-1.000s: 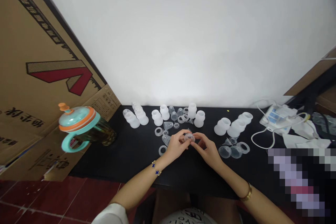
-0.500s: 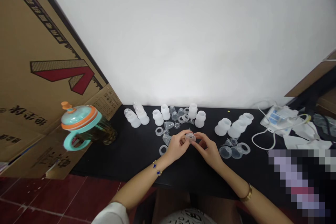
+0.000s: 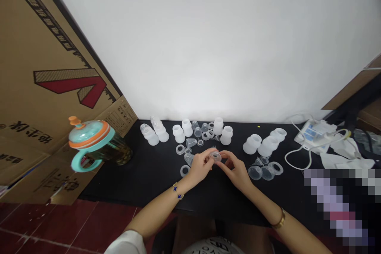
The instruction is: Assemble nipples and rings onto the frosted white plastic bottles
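Over the black table (image 3: 143, 178), you pinched a clear, round collar (image 3: 216, 158) in both sets of fingertips: left hand (image 3: 201, 165) at its left, right hand (image 3: 238, 171) at its right, neither plainly nearer. It showed no long axis, its opening facing mostly up. Two white bottles (image 3: 226, 136) stood on the far side, slightly right.

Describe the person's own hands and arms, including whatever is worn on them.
The left hand has no glove; at its wrist is a thin gold bracelet with dark blue, flower-like charms, and a white sleeve shows farther up. The right hand is also gloveless, with a broader gold bangle behind it; no sleeve shows on that side.
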The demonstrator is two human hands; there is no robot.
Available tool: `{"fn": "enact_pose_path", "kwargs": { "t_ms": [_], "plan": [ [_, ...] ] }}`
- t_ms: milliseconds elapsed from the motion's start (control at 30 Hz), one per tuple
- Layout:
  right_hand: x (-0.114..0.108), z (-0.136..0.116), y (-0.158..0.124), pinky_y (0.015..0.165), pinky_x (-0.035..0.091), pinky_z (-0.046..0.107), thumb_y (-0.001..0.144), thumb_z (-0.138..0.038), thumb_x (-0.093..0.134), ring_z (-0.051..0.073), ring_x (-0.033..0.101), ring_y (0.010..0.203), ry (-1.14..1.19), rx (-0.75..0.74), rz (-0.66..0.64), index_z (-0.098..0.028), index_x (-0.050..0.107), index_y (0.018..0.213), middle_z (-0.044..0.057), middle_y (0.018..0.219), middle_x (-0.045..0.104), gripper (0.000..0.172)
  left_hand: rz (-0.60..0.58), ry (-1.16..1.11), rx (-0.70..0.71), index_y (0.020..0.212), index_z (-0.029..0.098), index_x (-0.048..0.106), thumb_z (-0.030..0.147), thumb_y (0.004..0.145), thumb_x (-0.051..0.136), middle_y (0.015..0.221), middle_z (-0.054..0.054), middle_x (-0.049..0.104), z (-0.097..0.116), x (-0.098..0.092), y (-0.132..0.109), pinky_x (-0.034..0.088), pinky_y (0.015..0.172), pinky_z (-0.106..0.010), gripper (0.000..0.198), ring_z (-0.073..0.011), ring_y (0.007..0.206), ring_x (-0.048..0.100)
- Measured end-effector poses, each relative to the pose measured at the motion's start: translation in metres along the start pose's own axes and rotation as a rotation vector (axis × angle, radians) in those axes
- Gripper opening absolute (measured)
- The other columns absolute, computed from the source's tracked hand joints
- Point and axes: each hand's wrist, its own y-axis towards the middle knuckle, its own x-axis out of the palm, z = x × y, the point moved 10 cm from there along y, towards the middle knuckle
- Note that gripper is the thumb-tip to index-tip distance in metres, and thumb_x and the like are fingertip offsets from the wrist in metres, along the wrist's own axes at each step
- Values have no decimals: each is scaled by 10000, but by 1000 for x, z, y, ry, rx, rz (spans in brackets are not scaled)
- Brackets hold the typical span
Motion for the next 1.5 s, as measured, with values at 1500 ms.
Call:
{"fn": "enact_pose_path", "kwargs": {
  "t_ms": [1500],
  "plan": [
    [-3, -3, -2, 532, 483, 259, 905, -422, 651, 142, 587, 576, -11, -5, 9, -254, 611, 1154, 21, 960, 743, 303, 52, 90, 49, 996, 199, 586, 204, 865, 551, 573, 67, 583, 7, -4, -2, 326, 506, -202, 136, -100, 483, 499]
  ]
}}
